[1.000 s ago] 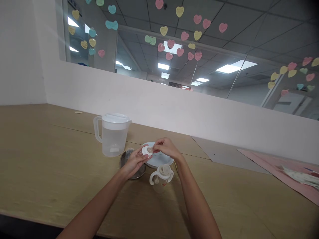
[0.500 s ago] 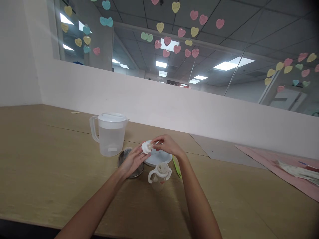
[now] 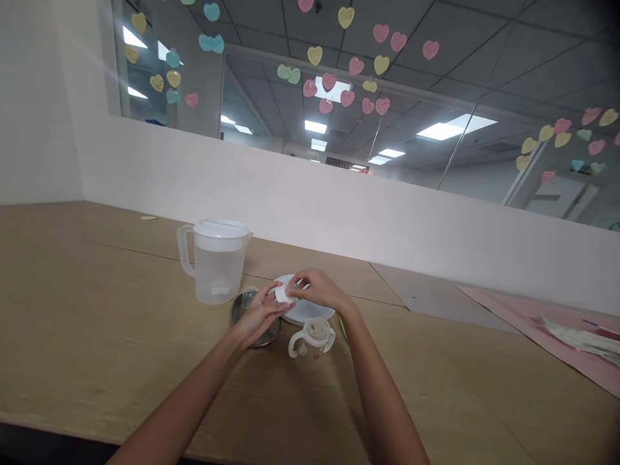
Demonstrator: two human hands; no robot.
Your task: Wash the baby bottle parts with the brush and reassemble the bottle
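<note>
Both hands meet above a white plate [image 3: 310, 313] on the wooden table. My left hand [image 3: 259, 313] holds a small white screw ring with a teat [image 3: 281, 294] from below, fingers curled round it. My right hand [image 3: 317, 289] closes over the same piece from above, fingers pinched on it. In front of the hands stands a clear baby bottle with two white handles [image 3: 310, 343], its top open. A small clear cap [image 3: 250, 298] sits on a round metal dish [image 3: 242, 311] under my left hand.
A clear plastic jug with a white lid [image 3: 216, 259] stands left of the plate, holding water. A green item [image 3: 343, 323] lies beside my right wrist. A pink mat with papers [image 3: 557, 332] lies at the far right. A white low wall runs behind the table.
My right hand has closed down over the teat ring, which showed more plainly before. The hands stay above the plate; the camera shifted slightly.
</note>
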